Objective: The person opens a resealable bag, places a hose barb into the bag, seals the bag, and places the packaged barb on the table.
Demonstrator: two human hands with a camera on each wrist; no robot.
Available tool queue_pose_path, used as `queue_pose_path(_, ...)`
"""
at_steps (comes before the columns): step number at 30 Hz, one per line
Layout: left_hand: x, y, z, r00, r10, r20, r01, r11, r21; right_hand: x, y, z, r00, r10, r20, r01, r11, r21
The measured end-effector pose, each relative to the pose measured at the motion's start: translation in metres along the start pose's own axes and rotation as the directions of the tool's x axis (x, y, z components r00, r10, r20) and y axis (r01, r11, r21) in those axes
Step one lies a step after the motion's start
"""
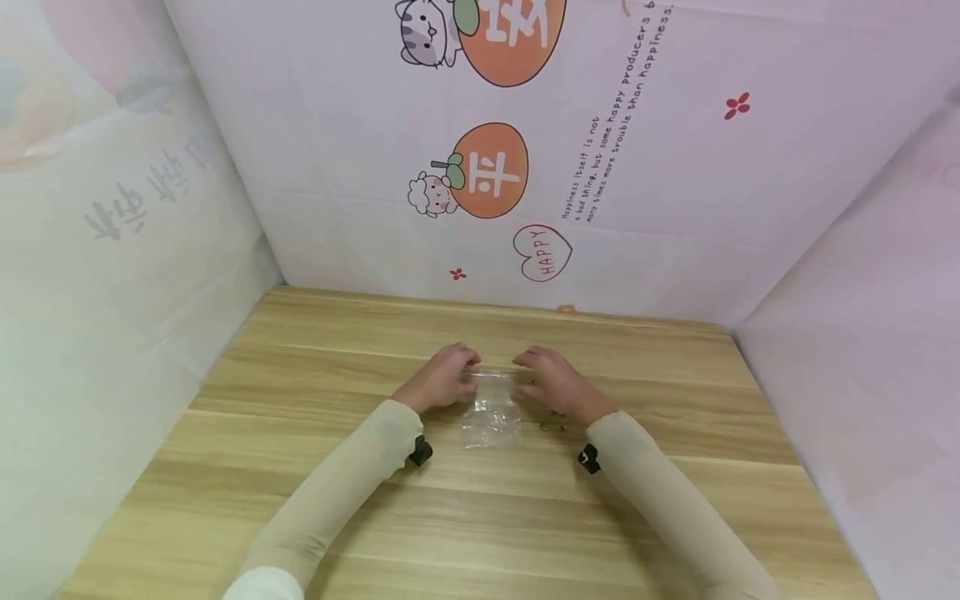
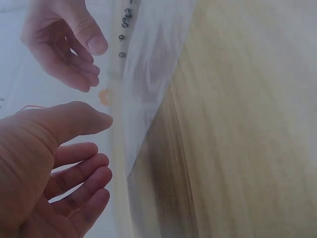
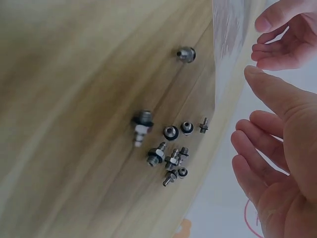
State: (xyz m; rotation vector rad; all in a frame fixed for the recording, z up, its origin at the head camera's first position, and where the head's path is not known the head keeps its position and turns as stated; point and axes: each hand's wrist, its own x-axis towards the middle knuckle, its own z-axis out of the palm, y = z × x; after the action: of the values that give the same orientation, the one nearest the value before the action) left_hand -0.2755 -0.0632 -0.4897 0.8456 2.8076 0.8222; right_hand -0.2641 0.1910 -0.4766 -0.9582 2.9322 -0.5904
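Observation:
A clear plastic bag [image 1: 492,421] lies flat on the wooden table, with a strip across its far end. My left hand [image 1: 448,377] is beside the far left of the bag, thumb apart from loosely bent fingers. Opposite it, my right hand [image 1: 561,385] hovers by the bag's far right edge in the same pose. Both wrist views show nothing held in either hand. Several small metal fittings [image 3: 156,154] with hex collars and dark rings lie scattered under the right hand and wrist.
The wood-grain table [image 1: 480,517] meets a printed white backdrop [image 1: 337,208] along its far edge. White sheets rise at the left [image 1: 112,317] and right [image 1: 862,350]. Dark wrist cameras are strapped at both cuffs.

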Motion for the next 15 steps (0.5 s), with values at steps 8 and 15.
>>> queue_pose_path(8, 0.017, -0.007, 0.001, 0.998, -0.037, 0.041, 0.037, 0.999, 0.002, 0.017, 0.007, 0.003, 0.998, -0.007, 0.059, 0.006, 1.0, 0.019)
queue_pose_path(15, 0.027, -0.01, 0.0, 0.996, -0.045, 0.078, 0.047, 0.999, -0.02, 0.028, 0.008, 0.012, 0.997, -0.023, 0.079, 0.02, 0.999, 0.033)
